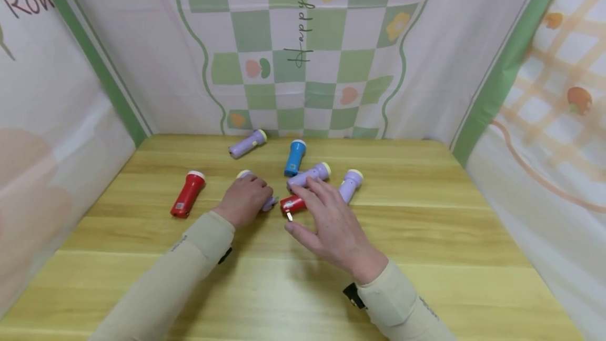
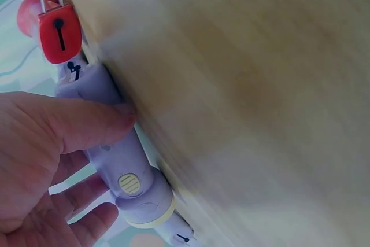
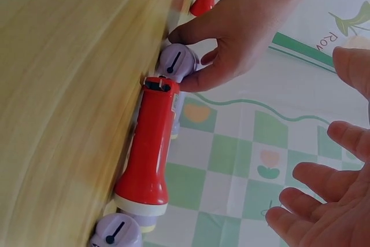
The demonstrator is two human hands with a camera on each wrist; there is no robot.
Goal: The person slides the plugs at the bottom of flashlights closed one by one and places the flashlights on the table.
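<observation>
My left hand grips a purple flashlight lying on the table, thumb across its body and the other fingers behind it. A cream switch and cream head rim show on that flashlight in the left wrist view. To its right lies a red flashlight with a white head rim and metal prongs sticking out of its tail end. My right hand hovers over this red one with fingers spread, holding nothing. Another purple flashlight lies just beyond the right fingertips, and one more is partly hidden behind that hand.
Farther back on the wooden table are a blue flashlight and a purple flashlight. A second red flashlight lies left of my left hand. Patterned cloth walls in the back and both sides.
</observation>
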